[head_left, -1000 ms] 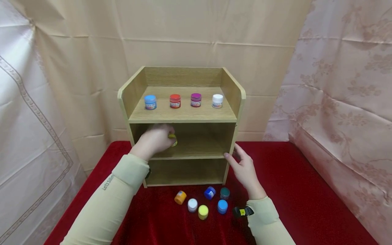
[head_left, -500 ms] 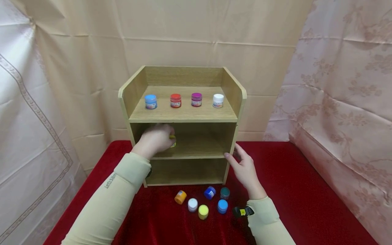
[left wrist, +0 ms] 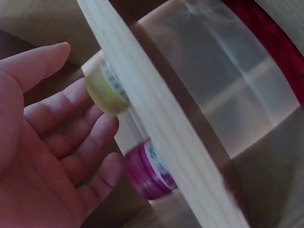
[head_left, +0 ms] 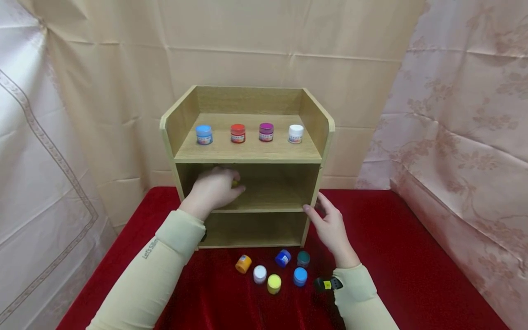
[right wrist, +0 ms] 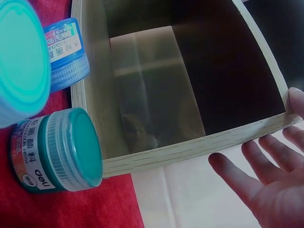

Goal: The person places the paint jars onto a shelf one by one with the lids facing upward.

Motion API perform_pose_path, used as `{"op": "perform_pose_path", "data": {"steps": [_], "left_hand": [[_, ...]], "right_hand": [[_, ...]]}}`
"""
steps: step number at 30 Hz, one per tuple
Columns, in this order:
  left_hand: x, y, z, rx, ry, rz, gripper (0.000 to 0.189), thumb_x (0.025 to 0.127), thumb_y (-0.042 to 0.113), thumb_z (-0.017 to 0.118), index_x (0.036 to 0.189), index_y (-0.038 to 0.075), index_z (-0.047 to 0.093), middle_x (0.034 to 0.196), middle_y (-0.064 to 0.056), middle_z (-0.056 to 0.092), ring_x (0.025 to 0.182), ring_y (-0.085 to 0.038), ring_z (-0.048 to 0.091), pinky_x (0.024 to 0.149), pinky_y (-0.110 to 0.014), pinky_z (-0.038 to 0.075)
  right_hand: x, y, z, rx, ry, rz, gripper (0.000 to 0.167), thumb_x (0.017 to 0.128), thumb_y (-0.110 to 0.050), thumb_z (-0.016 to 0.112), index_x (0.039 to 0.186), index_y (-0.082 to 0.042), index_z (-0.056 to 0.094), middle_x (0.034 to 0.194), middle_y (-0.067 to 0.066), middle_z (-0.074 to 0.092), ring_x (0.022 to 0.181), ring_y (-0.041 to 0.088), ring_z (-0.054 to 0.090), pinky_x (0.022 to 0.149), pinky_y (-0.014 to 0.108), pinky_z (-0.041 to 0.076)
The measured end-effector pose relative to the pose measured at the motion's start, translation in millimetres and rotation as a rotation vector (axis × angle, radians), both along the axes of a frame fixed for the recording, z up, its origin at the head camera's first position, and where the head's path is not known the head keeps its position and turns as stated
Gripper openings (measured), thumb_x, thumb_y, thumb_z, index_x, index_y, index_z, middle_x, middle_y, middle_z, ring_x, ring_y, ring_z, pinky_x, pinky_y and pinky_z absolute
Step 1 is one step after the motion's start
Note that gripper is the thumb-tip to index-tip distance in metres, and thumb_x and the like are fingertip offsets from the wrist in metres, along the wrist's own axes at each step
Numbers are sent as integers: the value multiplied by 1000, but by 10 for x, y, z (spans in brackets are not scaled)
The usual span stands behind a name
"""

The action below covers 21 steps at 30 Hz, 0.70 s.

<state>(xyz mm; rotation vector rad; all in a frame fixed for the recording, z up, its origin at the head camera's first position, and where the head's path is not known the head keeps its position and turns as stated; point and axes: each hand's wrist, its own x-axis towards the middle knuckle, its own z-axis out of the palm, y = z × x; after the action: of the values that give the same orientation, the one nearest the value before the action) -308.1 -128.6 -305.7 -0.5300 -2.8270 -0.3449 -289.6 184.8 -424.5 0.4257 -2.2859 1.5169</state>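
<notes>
My left hand (head_left: 214, 190) is inside the middle compartment of a wooden shelf unit (head_left: 247, 161). Its thumb stands away from a yellow-lidded paint jar (left wrist: 107, 90), which rests upright on the middle board; the other fingertips lie close to the jar. Beside it on that board is a magenta paint jar (left wrist: 147, 171), hidden behind the hand in the head view. My right hand (head_left: 330, 229) touches the unit's right side, thumb tip at the front edge where the middle board meets it, the other fingers extended along the outer face.
On the top board stand light blue (head_left: 204, 135), red (head_left: 238, 134), purple (head_left: 266, 133) and white (head_left: 295, 134) jars. Orange (head_left: 243, 264), white (head_left: 260, 274), yellow (head_left: 274, 284), dark blue (head_left: 283, 258), green (head_left: 303, 259) and light blue (head_left: 300, 277) jars lie on red cloth before the unit.
My left thumb and fingers have spread apart and let go of the yellow paint jar on the middle board. My right hand stays at the unit's side.
</notes>
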Motion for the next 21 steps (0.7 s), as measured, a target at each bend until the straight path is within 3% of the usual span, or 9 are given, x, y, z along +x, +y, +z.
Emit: {"op": "perform_pose_path", "data": {"steps": [4, 10, 17, 21], "left_hand": [[54, 81, -30, -26, 18, -14, 35, 95, 38, 69, 114, 10, 73, 123, -13, 67, 105, -29, 65, 83, -46, 55], [98, 161, -117, -60, 100, -55, 31, 94, 37, 72, 108, 10, 75, 110, -9, 71, 94, -26, 68, 77, -43, 57], [140, 201, -200, -49, 212, -72, 28, 92, 37, 74, 104, 13, 77, 111, -6, 70, 117, -32, 59, 99, -55, 46], [170, 230, -184, -31, 308, -82, 28, 91, 38, 74, 105, 14, 78, 116, -5, 69, 119, -32, 56, 95, -59, 43]], "right_hand": [[-2, 1, -9, -1, -5, -1, 55, 100, -30, 67, 151, -18, 49, 139, 12, 60, 123, 32, 60, 89, 51, 55], [-9, 1, -23, -6, -7, -3, 54, 100, -29, 67, 150, -17, 51, 138, 12, 61, 122, 32, 61, 89, 51, 56], [-8, 4, -25, 0, -7, -1, 55, 100, -31, 67, 151, -18, 49, 141, 12, 58, 125, 35, 59, 89, 52, 55], [-7, 10, -20, -2, -5, 2, 56, 100, -32, 67, 151, -19, 49, 142, 12, 58, 126, 36, 58, 89, 53, 55]]}}
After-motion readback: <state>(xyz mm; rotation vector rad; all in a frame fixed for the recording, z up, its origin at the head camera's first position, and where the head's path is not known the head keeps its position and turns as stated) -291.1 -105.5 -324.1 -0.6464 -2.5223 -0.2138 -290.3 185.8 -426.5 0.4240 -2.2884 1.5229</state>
